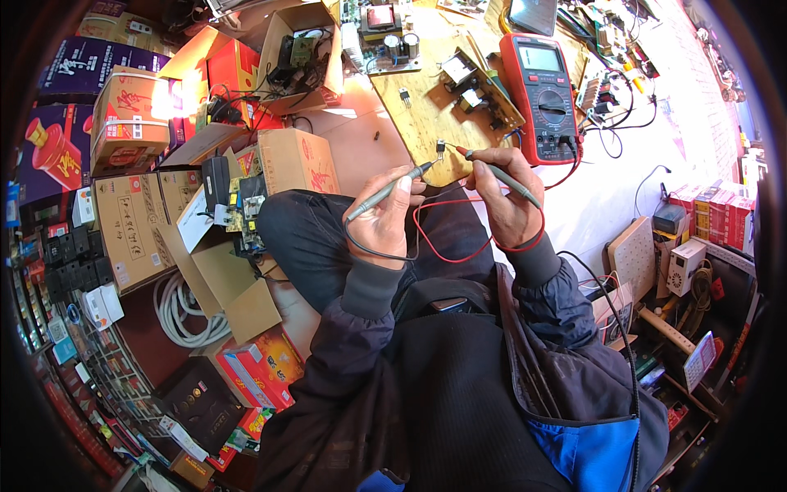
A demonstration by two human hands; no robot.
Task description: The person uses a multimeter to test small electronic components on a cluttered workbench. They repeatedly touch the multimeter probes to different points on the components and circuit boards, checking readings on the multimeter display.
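Note:
My left hand (385,221) is closed round a grey-gripped test probe (379,197) with a black tip end. In my closed right hand (510,205) sits a second test probe (515,185), grey-gripped with a red end and a red lead. Both tips point at a small black three-legged component (440,149) near the front edge of the wooden board (402,125); whether each tip touches a leg is too small to tell. A red multimeter (541,102) with a lit display and a round dial lies just beyond my right hand, leads plugged into its lower end.
Another three-legged component (405,97) and a circuit board with heatsinks (479,86) rest on the wood. Farther back stands a larger circuit board (381,41). Cardboard boxes (299,160) crowd the left, beside a coiled white cable (187,316). A power supply (687,266) sits at the right.

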